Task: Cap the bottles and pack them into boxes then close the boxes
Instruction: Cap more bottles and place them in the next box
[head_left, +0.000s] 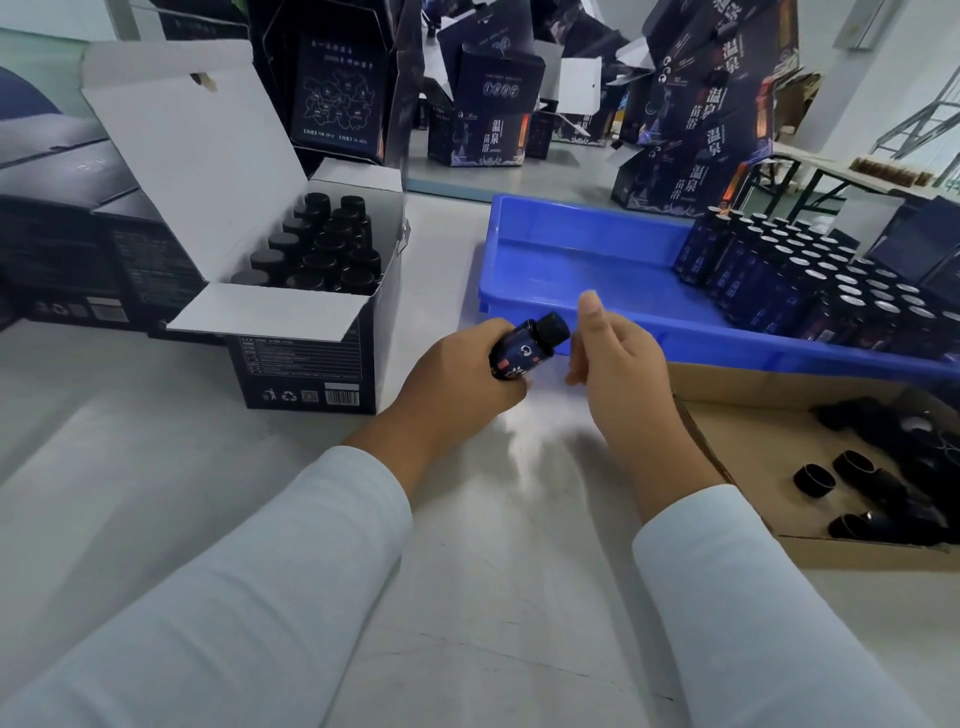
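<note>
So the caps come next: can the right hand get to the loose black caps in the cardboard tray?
Probably yes: the right hand holds nothing, and the loose black caps lie uncovered in the open-topped cardboard tray beside it.

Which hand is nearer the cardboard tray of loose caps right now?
Right. The right hand hovers just left of the cardboard tray, close to its near-left corner, holding nothing. The left hand is farther left, its grip round the capped bottle.

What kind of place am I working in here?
Likely a small packing workshop: a blue tray of uncapped bottles, a carton of loose caps, and stacks of printed boxes behind.
</note>
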